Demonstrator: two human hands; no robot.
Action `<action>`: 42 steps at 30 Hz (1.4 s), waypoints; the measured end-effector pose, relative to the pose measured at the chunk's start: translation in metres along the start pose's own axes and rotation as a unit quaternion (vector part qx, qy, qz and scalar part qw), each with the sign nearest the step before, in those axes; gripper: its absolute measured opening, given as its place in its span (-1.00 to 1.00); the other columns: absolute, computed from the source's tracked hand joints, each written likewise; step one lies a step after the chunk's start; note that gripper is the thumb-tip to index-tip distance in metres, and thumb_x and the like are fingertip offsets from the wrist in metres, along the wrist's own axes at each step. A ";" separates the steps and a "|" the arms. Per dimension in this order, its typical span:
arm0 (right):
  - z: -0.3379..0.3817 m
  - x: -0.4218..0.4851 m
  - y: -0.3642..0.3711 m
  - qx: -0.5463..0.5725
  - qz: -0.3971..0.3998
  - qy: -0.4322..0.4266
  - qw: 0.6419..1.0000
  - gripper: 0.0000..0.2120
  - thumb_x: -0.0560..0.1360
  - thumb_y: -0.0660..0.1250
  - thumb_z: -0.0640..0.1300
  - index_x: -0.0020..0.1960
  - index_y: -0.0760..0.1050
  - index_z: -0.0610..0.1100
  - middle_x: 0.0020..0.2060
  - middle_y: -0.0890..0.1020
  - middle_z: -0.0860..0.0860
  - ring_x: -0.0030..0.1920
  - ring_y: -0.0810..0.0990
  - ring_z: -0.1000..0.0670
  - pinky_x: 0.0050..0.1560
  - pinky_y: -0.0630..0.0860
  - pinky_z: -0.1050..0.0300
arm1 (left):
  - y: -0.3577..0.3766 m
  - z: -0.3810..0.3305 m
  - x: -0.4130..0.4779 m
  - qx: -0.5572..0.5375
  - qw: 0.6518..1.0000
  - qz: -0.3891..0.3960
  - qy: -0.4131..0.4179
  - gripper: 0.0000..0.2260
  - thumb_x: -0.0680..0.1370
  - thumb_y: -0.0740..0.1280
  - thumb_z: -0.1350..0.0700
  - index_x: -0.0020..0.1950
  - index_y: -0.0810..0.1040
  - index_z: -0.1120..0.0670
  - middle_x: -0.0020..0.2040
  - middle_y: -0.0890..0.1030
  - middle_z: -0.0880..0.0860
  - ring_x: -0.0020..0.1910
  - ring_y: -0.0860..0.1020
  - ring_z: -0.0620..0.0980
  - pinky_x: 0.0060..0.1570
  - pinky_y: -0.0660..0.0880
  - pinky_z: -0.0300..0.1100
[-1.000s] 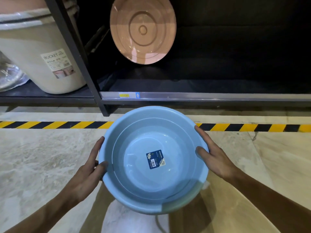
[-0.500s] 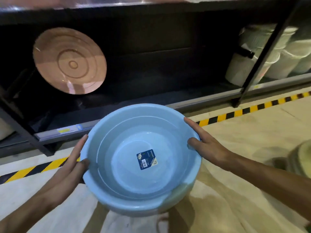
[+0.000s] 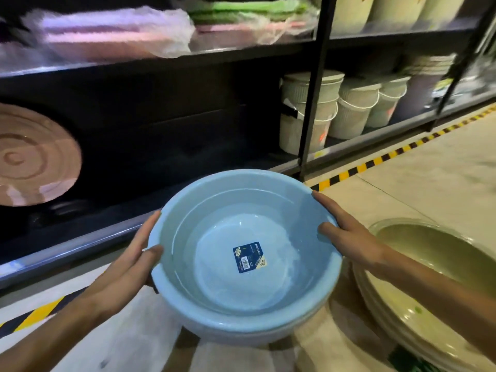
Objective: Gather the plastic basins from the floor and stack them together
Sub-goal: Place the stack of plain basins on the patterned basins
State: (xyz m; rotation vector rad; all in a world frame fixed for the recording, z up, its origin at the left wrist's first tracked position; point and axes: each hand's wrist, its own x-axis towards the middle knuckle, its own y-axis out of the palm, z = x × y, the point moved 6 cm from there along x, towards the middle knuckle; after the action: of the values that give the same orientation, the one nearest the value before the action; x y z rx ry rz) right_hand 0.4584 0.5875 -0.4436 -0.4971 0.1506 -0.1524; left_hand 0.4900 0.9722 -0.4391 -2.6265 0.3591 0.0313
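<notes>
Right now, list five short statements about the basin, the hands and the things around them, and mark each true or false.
1. Both the left hand and the right hand grip the blue basin at its rim. True.
2. The blue basin bears no label. False: a dark sticker lies on its bottom.
3. A stack of green basins stands to its right. True.
4. The blue basin sits nested in that stack. False: it is held up beside it.
5. Pale buckets stand on the shelf behind. True.
</notes>
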 end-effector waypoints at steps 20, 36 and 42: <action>-0.152 -0.070 -0.275 -0.010 -0.161 0.078 0.984 -0.37 0.59 0.24 -0.16 0.51 0.17 0.36 0.27 0.48 0.19 0.01 0.59 0.14 -0.19 0.57 0.25 | 0.295 -0.141 0.109 0.013 0.986 0.143 0.084 -0.57 0.67 0.09 -0.11 0.36 0.08 -0.62 0.13 0.47 -0.49 0.05 0.63 -0.08 -0.12 0.65 -0.15; -0.230 -0.115 -0.348 0.028 -0.224 0.112 0.968 -0.36 0.60 0.22 -0.18 0.54 0.15 0.33 0.37 0.39 0.20 0.16 0.52 0.15 0.00 0.55 0.12 | 0.414 -0.177 0.127 0.051 0.975 0.189 0.108 -0.52 0.66 0.11 -0.10 0.50 0.04 -0.47 0.27 0.50 -0.29 0.01 0.64 0.01 -0.24 0.58 -0.30; -0.258 -0.122 -0.349 0.018 -0.222 0.143 0.964 -0.35 0.59 0.22 -0.17 0.52 0.15 0.37 0.40 0.39 0.17 0.15 0.52 0.13 -0.07 0.54 0.16 | 0.440 -0.169 0.128 0.053 0.967 0.224 0.111 -0.48 0.52 0.08 -0.30 0.45 0.00 -0.54 -0.04 0.53 -0.49 0.01 0.63 -0.01 -0.04 0.64 -0.09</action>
State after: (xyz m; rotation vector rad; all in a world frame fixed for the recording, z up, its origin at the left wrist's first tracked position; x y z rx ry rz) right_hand 0.2552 0.1876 -0.4858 -0.4649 0.3177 -0.6674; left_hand 0.4929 0.4880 -0.5049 -2.3947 0.9983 -0.1292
